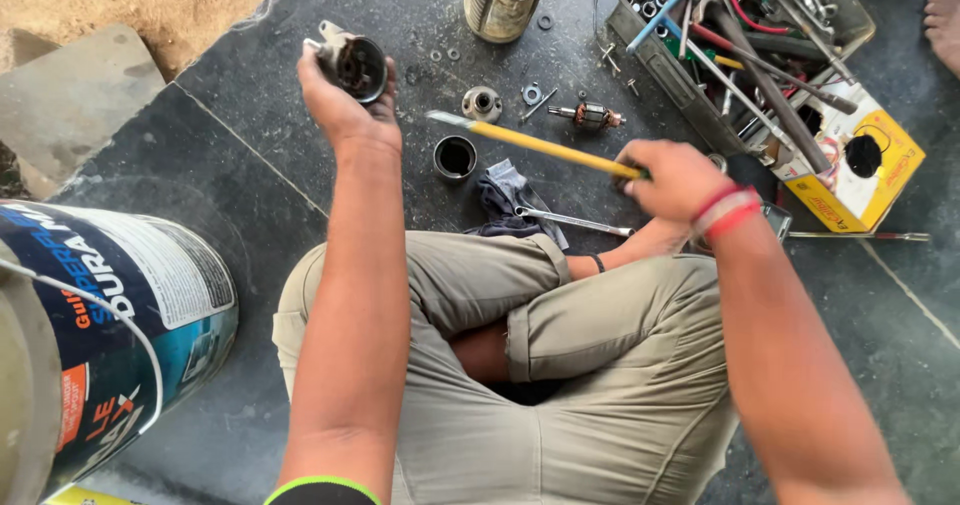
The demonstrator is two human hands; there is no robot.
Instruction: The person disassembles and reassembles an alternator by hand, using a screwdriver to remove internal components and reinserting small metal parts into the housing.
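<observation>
Your left hand (345, 105) is raised over the dark stone floor (250, 155), fingers wrapped around a round black motor housing (355, 65). Your right hand (675, 177) is closed on the yellow handle of a brush (530, 143), tip pointing toward the housing but well apart. On the floor between them: small black cup (455, 157), rag (508, 197), spanner (575, 223), armature (592, 116). Toolbox (660, 70) beyond your right hand.

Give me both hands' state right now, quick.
Left hand: closed around a round dark metal housing, raised.
Right hand: closed on the yellow handle of a brush-like tool.
</observation>
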